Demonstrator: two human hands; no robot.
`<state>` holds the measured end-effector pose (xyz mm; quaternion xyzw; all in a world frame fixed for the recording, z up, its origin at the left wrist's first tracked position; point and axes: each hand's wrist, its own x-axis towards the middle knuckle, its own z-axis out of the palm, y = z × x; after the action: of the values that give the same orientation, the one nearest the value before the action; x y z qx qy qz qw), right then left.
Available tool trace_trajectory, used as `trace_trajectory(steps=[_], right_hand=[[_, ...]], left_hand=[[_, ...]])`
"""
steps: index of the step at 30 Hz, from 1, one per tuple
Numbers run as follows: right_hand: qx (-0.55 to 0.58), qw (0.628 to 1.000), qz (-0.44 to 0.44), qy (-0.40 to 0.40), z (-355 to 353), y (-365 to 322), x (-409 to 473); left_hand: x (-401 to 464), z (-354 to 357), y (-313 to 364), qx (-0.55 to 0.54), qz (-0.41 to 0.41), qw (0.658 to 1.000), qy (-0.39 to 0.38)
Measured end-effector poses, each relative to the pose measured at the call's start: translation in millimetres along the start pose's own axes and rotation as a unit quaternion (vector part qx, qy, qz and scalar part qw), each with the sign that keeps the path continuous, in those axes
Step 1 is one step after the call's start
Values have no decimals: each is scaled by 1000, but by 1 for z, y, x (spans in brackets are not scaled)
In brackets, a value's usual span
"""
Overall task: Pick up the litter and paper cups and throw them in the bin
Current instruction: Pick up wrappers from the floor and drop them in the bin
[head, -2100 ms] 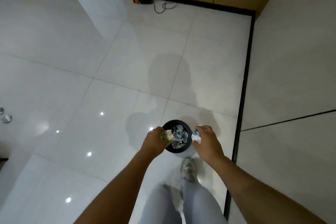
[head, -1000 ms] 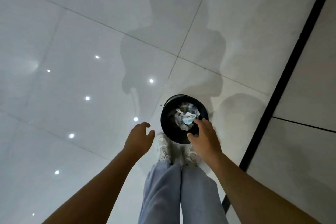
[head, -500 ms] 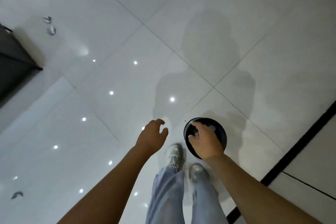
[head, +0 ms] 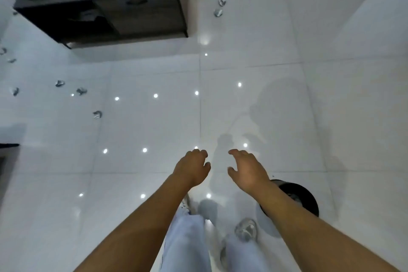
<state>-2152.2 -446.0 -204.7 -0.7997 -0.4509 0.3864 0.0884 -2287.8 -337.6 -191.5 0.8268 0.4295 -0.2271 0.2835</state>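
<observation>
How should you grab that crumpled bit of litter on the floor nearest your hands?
Probably from straight above, pinching across the crumpled litter with fingertips. It is a small, low wad lying alone on the bare floor, with nothing beside it to block the fingers. It has no handle or rim, so any raised fold should do. Both the left hand and right hand are empty.

Cool, dim overhead light; small ceiling-lamp glints dot the glossy floor (head: 254, 99) around me. My soft shadow falls far right. Wide-angle bending at edges; near legs (head: 187, 245) blurred.
</observation>
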Motion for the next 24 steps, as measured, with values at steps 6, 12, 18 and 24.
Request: trace_trajectory(steps=[6, 12, 18, 24], right_hand=[[-96, 992, -68, -51, 43, -135, 47], [-156, 975, -122, -98, 115, -286, 105], [-199, 957, -166, -128, 166, -401, 152], [-238, 944, -158, -164, 184, -465, 200]], left_hand=[[-33, -37, -138, -62, -81, 995, 20], [-53, -62, -294, -110, -151, 982, 15], [-61, -85, -419, -155, -209, 965, 15], [-55, -111, -495, -201, -237, 950, 28]])
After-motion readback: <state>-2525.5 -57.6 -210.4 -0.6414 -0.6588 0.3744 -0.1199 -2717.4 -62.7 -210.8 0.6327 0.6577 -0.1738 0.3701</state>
